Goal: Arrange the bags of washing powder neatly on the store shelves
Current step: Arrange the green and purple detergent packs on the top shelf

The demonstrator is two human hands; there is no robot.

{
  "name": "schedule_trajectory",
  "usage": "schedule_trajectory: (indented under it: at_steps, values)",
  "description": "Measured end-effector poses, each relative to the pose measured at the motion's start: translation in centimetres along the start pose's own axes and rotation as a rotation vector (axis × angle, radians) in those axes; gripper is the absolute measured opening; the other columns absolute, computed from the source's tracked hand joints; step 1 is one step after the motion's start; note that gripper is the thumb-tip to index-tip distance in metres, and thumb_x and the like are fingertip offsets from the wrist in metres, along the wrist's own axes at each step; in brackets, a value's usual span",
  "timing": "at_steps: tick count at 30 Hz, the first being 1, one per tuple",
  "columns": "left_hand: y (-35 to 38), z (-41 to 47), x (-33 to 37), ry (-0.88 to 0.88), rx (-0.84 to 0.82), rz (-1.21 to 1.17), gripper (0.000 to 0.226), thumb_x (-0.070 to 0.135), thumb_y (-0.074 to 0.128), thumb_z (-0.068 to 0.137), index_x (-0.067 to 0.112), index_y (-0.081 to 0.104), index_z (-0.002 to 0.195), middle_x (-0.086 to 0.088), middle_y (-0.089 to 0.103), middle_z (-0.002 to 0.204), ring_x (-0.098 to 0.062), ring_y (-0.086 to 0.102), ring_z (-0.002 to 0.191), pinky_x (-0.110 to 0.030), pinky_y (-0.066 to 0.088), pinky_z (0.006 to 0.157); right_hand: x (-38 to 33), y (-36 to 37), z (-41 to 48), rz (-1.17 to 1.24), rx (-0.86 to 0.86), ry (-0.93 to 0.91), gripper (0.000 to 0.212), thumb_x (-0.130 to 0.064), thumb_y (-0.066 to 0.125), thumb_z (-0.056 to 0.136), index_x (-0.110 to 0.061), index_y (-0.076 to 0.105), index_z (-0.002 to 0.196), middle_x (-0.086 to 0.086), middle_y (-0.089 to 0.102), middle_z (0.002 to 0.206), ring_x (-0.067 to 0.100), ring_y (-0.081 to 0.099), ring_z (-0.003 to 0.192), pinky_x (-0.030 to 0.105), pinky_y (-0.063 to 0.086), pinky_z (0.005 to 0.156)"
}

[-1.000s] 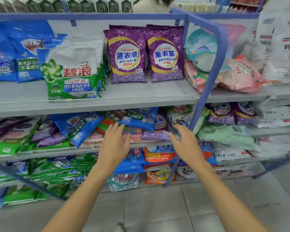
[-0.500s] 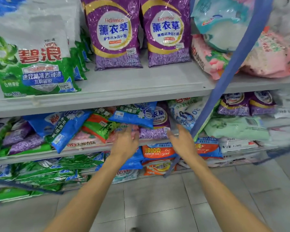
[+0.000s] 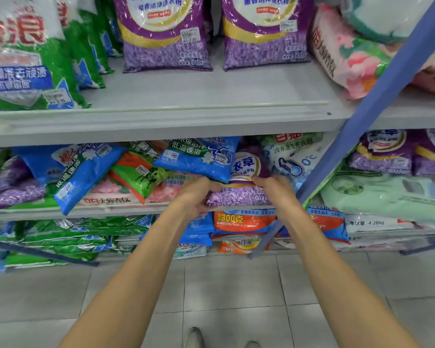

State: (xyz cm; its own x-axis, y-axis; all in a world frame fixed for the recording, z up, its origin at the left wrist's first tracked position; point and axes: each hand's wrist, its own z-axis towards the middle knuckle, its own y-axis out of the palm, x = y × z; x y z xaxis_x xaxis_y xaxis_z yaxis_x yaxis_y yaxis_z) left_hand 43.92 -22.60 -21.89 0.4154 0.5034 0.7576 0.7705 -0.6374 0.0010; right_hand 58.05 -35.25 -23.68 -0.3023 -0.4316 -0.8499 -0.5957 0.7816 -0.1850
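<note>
A purple lavender bag [image 3: 239, 194] lies at the front of the middle shelf [image 3: 126, 211], partly under a blue bag [image 3: 199, 156]. My left hand [image 3: 199, 194] grips its left edge and my right hand [image 3: 271, 183] grips its right edge. Around it the middle shelf holds a jumble of tilted bags: another blue bag [image 3: 86, 172], a green and orange bag [image 3: 138, 174], a pink bag [image 3: 111, 194]. Two purple bags [image 3: 163, 33] stand upright on the upper shelf [image 3: 186, 116], beside green and white bags [image 3: 23, 54].
A blue shelf upright [image 3: 377, 96] slants down just right of my right hand. Pink bags [image 3: 349, 54] lie at the upper right, pale green bags [image 3: 387, 194] at the right. The bottom shelf holds green bags [image 3: 73, 234] and orange bags [image 3: 244, 219]. Grey floor tiles [image 3: 224, 292] lie below.
The view has moved closer and lower to the middle shelf. Both hands went from open and reaching to closed on the two edges of the purple bag.
</note>
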Motion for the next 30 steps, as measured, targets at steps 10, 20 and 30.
schedule_trajectory:
  at_steps: [10,20,30]
  values:
    - [1.1,-12.1,-5.3,-0.115,-0.320,-0.387,0.044,-0.016,0.046,0.069,0.005,0.070,0.098,-0.015,0.073,0.101,-0.029,0.073,0.086,-0.040,0.063,0.075,3.1,-5.5,-9.2,0.299,-0.427,0.046,0.050,-0.006,0.084,0.073,-0.020,0.069,0.119,0.011,0.075,0.120,0.031,0.069,0.116,0.044,0.053,0.101]
    - [0.1,-19.6,-5.1,0.293,-0.344,-0.287,0.085,-0.026,0.072,0.061,0.018,0.058,0.132,-0.014,0.074,0.119,-0.027,0.074,0.102,-0.033,0.061,0.073,0.8,-9.3,-15.9,0.320,-0.626,-0.116,0.076,0.001,0.081,0.072,-0.005,0.049,0.140,0.018,0.070,0.128,0.034,0.067,0.119,0.046,0.056,0.099]
    - [1.4,-24.0,1.0,0.462,-0.140,-0.367,0.036,0.027,0.066,0.086,0.017,0.067,0.121,-0.012,0.077,0.110,-0.028,0.076,0.095,-0.039,0.064,0.076,-6.4,-7.8,-20.0,0.460,-0.500,-0.273,0.040,-0.020,0.072,0.080,-0.018,0.068,0.119,0.011,0.077,0.112,0.029,0.076,0.096,0.041,0.064,0.080]
